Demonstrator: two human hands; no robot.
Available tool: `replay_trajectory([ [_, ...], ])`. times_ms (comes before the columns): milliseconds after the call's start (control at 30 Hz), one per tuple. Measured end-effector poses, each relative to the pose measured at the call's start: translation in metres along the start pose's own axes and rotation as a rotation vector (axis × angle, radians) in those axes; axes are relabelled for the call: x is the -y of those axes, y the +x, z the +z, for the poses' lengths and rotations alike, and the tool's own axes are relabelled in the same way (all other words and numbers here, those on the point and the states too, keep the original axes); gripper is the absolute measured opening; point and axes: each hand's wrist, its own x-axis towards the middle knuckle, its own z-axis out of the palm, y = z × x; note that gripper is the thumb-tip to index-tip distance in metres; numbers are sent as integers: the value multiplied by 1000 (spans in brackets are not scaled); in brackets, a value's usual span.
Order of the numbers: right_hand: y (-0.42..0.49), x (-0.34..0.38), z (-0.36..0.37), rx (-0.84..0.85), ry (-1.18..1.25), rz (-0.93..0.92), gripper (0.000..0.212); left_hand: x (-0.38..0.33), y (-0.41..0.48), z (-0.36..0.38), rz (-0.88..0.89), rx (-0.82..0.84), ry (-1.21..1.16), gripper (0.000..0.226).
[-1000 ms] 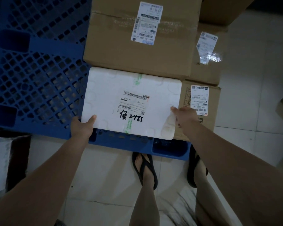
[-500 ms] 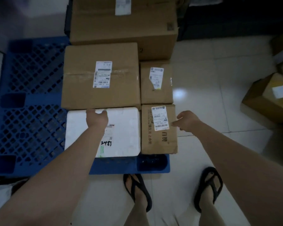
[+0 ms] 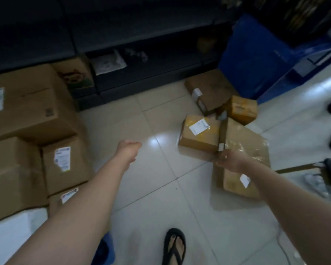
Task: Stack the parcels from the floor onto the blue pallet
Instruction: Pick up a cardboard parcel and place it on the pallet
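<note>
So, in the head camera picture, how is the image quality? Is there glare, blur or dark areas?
Head view: a bright glare spot sits on the floor tile between the left hand and the small parcel; the dark shelving at the top is underexposed, so its contents are hard to read; the whole frame is softly motion-blurred, labels are unreadable; straight lines bend near the edges from the wide-angle lens.

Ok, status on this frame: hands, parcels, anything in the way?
Left hand empty over tiles. Right hand at flat brown parcel, grip unclear. Four parcels on floor. Path clear.
</note>
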Motion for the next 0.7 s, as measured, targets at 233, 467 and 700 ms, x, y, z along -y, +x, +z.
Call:
replay_trajectory([
  [233,44,-123,-37,-15,602,296,26,-75,20,133,104,118,228,28],
  [467,158,-121,-18,62,947,385,14,-86,131,201,75,150,450,19],
  [700,331,-90,47,142,1335,636,16,-48,283,273,-5,90,505,17],
])
